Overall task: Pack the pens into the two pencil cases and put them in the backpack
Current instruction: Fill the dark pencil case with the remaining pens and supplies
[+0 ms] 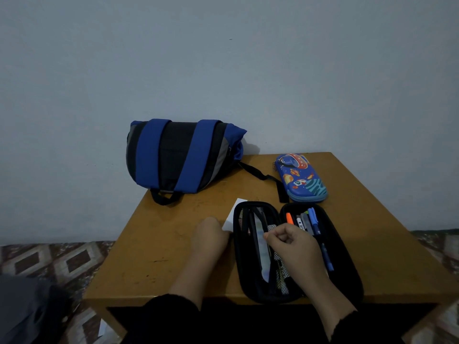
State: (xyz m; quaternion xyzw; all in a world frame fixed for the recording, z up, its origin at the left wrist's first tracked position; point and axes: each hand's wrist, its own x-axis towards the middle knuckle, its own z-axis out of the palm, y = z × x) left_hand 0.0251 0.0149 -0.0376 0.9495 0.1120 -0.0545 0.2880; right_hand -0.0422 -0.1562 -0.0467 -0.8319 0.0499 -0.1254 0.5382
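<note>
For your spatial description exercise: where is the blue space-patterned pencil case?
In the head view, the closed blue space-patterned pencil case lies at the table's far right, just beyond the open black pencil case, right of the blue backpack.

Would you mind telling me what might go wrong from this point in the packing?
The open black case overhangs the table's near edge, so pressing it shut may tip it off. The pens lie loose in its right half and may snag the zipper. The backpack overhangs the far left corner and might slide off.

Pens [313,228] in open case [347,266]
</note>
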